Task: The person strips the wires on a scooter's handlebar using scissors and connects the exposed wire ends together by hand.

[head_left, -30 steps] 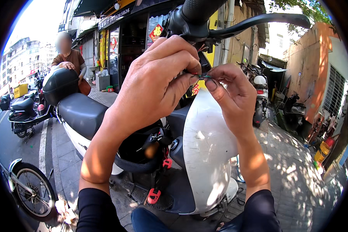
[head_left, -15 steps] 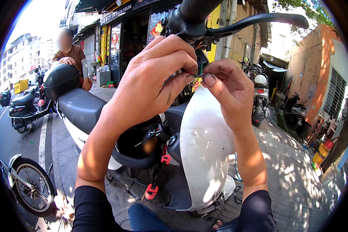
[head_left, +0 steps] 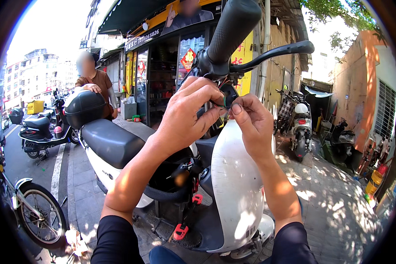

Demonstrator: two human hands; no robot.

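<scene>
My left hand (head_left: 187, 110) and my right hand (head_left: 253, 123) meet fingertip to fingertip just below the handlebar of a white scooter (head_left: 237, 171). Each is closed in a pinch on thin wire (head_left: 225, 101), part of which shows green between them. The wire ends are mostly hidden by my fingers. Above my hands rises the black rubber handlebar grip (head_left: 234, 30), with a black brake lever (head_left: 275, 56) reaching right. More loose thin wires hang beneath the lever mount, partly covered by my left hand.
The scooter's black seat (head_left: 113, 140) and rear box (head_left: 84, 109) extend left, where a person (head_left: 97, 81) rests a hand on the box. A motorcycle wheel (head_left: 39, 215) stands at lower left. Other scooters (head_left: 301, 127) are parked at the back right, by a shopfront (head_left: 163, 79).
My view has shifted, so more of the handlebar grip and shopfront shows. Both hands remain pinched together at the wire, now slightly lower in the picture.
</scene>
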